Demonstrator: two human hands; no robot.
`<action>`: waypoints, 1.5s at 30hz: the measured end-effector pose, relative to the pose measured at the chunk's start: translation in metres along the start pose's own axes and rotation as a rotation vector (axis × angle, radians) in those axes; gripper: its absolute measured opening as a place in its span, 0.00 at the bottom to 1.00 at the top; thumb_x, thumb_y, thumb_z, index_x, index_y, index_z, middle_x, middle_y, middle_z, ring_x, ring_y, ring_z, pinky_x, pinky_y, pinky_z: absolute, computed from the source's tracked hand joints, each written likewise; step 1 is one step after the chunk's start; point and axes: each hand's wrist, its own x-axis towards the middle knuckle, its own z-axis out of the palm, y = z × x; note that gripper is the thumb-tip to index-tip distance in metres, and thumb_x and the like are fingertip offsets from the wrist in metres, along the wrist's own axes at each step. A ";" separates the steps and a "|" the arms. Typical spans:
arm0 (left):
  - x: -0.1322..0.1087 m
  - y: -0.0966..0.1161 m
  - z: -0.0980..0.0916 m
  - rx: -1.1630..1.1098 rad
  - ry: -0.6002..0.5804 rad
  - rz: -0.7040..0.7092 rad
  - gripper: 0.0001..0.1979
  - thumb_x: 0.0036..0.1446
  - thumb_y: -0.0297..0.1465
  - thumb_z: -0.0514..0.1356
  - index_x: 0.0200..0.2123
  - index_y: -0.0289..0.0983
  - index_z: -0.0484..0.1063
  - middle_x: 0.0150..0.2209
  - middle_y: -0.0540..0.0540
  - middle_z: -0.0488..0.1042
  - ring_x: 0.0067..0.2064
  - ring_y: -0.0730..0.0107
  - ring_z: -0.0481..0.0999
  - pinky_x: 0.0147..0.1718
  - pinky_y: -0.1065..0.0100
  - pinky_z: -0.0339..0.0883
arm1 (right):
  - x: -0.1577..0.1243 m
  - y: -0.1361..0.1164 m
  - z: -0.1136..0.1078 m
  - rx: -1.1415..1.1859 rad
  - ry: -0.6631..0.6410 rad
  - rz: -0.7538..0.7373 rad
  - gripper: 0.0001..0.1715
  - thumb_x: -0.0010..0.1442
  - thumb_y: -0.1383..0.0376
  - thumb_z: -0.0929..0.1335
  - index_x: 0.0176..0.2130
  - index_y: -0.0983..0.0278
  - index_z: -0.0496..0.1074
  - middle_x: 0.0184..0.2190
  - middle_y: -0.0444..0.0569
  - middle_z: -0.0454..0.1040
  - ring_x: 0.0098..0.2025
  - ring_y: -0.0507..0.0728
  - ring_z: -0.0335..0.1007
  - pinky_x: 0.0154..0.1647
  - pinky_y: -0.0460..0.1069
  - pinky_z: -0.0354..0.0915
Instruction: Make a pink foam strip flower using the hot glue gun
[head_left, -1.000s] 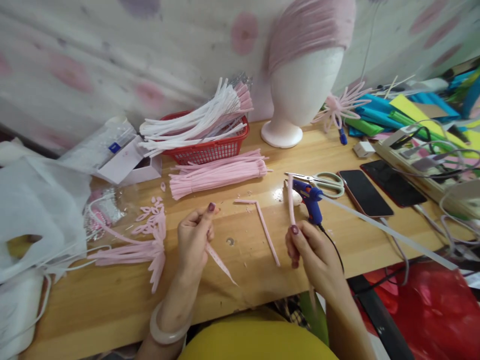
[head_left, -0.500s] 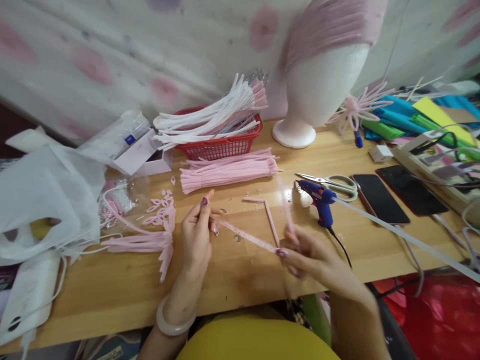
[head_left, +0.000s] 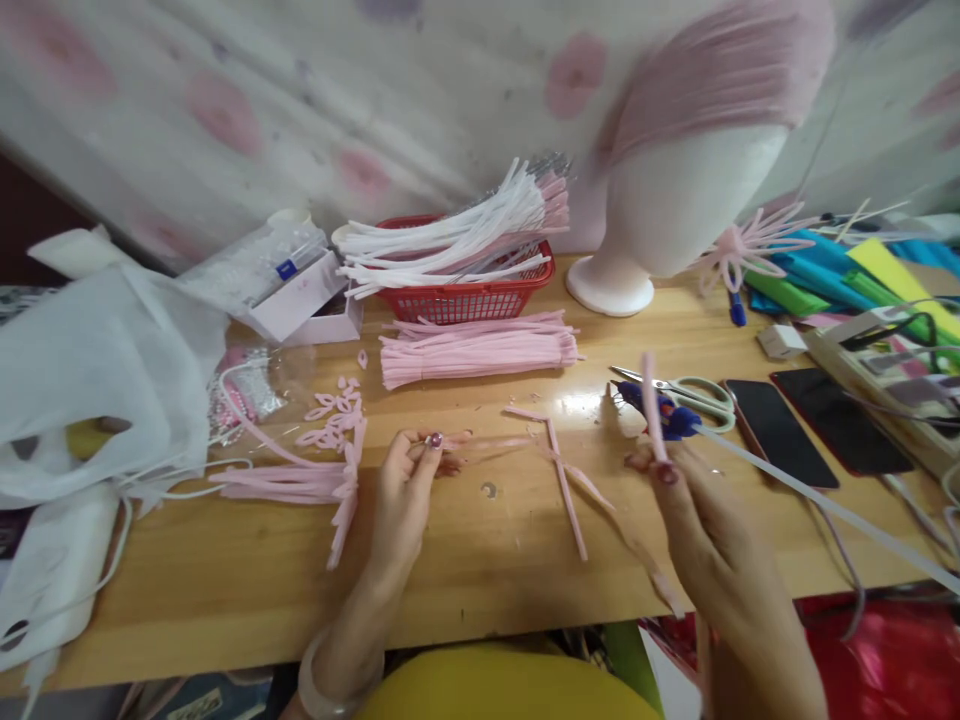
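My left hand (head_left: 409,490) is closed in a pinch at the end of a thin pink tape measure (head_left: 592,487). The tape runs right, twisted and blurred, across a bent pink pipe cleaner (head_left: 564,485) lying on the table, and trails to the front edge. Raised beside the glue gun, my right hand (head_left: 701,510) grips a short upright pink pipe cleaner (head_left: 652,410) between thumb and fingers. Behind it, the blue glue gun (head_left: 679,420) is partly hidden. A bundle of pink pipe cleaners (head_left: 480,352) lies beyond both hands.
A red basket (head_left: 465,303) holds white and pink pipe cleaners. Scissors (head_left: 709,400) and two phones (head_left: 780,430) lie right. Small pink loops (head_left: 334,415) and pink stems (head_left: 285,483) lie left, near a white bag (head_left: 112,350). A foam head (head_left: 675,200) stands behind.
My right hand has moved right, away from my left, keeping the pipe cleaner but letting go of the tape measure, which now hangs slack. The view has shifted slightly.
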 end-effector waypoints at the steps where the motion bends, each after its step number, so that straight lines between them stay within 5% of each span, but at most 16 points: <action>1: -0.001 -0.002 -0.001 0.031 0.006 0.010 0.12 0.55 0.37 0.66 0.34 0.35 0.69 0.36 0.41 0.84 0.33 0.68 0.82 0.37 0.67 0.73 | 0.000 -0.006 0.006 0.063 0.005 -0.001 0.16 0.70 0.57 0.59 0.35 0.59 0.69 0.34 0.49 0.73 0.38 0.58 0.71 0.37 0.50 0.65; 6: -0.001 -0.007 -0.004 0.065 0.000 -0.013 0.12 0.56 0.37 0.66 0.35 0.33 0.77 0.35 0.42 0.84 0.39 0.65 0.82 0.45 0.66 0.73 | 0.006 -0.023 0.049 0.360 -0.317 0.024 0.14 0.70 0.65 0.60 0.46 0.59 0.73 0.29 0.44 0.74 0.26 0.53 0.67 0.28 0.47 0.63; 11: 0.000 -0.004 -0.003 -0.010 -0.015 -0.073 0.09 0.55 0.35 0.67 0.33 0.34 0.78 0.33 0.44 0.84 0.36 0.66 0.83 0.44 0.67 0.74 | 0.013 -0.025 0.077 0.339 -0.279 0.016 0.13 0.68 0.63 0.64 0.40 0.60 0.78 0.28 0.45 0.73 0.29 0.54 0.68 0.32 0.48 0.63; 23: 0.000 0.000 -0.003 -0.097 -0.045 -0.158 0.12 0.56 0.36 0.67 0.37 0.36 0.70 0.35 0.41 0.84 0.36 0.61 0.84 0.38 0.63 0.77 | 0.003 -0.027 0.079 0.325 -0.192 0.182 0.14 0.67 0.60 0.66 0.31 0.63 0.75 0.22 0.44 0.73 0.23 0.52 0.67 0.24 0.46 0.61; 30: -0.005 0.002 -0.004 0.007 -0.118 -0.056 0.09 0.61 0.34 0.62 0.42 0.36 0.73 0.43 0.40 0.83 0.42 0.61 0.84 0.44 0.64 0.76 | 0.000 -0.030 0.080 0.318 -0.114 0.105 0.07 0.65 0.66 0.67 0.39 0.61 0.76 0.36 0.49 0.82 0.32 0.54 0.78 0.32 0.46 0.72; 39: -0.010 0.014 0.002 0.113 -0.070 0.002 0.11 0.52 0.31 0.69 0.39 0.36 0.75 0.39 0.39 0.84 0.42 0.60 0.83 0.42 0.65 0.76 | -0.001 -0.029 0.077 0.319 -0.142 0.045 0.08 0.66 0.67 0.65 0.42 0.60 0.75 0.43 0.51 0.82 0.43 0.57 0.80 0.43 0.49 0.75; 45: -0.007 0.009 -0.001 0.178 -0.027 0.107 0.06 0.56 0.29 0.64 0.39 0.39 0.77 0.37 0.44 0.82 0.41 0.65 0.80 0.42 0.68 0.73 | 0.000 -0.029 0.076 0.310 -0.183 0.041 0.08 0.67 0.66 0.65 0.40 0.61 0.75 0.33 0.47 0.82 0.29 0.53 0.77 0.31 0.45 0.70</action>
